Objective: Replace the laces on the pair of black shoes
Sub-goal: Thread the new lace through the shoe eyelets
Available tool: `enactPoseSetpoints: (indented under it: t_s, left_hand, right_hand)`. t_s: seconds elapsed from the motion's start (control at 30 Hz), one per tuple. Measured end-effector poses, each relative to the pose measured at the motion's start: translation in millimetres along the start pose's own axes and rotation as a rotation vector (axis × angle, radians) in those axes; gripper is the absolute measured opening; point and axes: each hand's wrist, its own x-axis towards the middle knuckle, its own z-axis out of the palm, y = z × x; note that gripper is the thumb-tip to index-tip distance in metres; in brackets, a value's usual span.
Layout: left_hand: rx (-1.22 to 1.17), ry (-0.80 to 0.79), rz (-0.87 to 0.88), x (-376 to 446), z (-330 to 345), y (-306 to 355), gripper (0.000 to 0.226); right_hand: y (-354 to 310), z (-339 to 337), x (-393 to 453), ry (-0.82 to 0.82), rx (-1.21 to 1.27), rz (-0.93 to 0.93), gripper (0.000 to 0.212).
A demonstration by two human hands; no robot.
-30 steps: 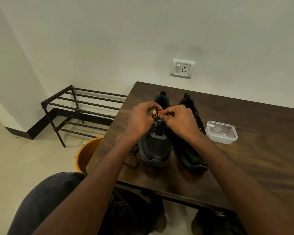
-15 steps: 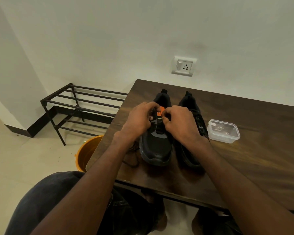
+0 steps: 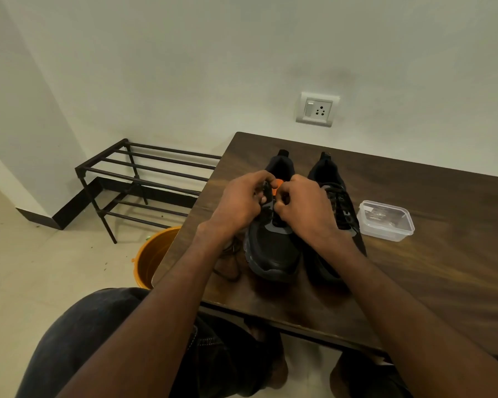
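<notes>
1. The left black mesh sneaker sits on the dark wooden table, toe towards you, touching its laced twin.
2. Your left hand and right hand both pinch at the top eyelets by the orange tongue tab; the lace itself is too hidden to tell.

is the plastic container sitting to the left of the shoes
No, the clear plastic container sits on the table to the right of both black shoes, beside the right-hand one.
</notes>
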Motion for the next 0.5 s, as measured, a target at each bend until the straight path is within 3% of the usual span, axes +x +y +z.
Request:
enactPoseSetpoints:
  t_s: [0.17, 0.33, 0.5]
  left_hand:
    - [-0.052, 0.008, -0.065, -3.4, 2.3, -3.1, 0.056]
    - [-0.032, 0.01, -0.114, -6.0, 1.4, -1.8, 0.033]
    - [0.062, -0.004, -0.052, -10.6, 2.8, 1.1, 0.019]
  right_hand:
    - [7.5, 6.1, 0.2, 0.043, 0.187, 0.059, 0.005]
    - [18.0, 0.1, 3.6, -0.071, 0.226, 0.04, 0.008]
    - [11.2, 7.1, 1.9, -0.007, 0.16, 0.074, 0.01]
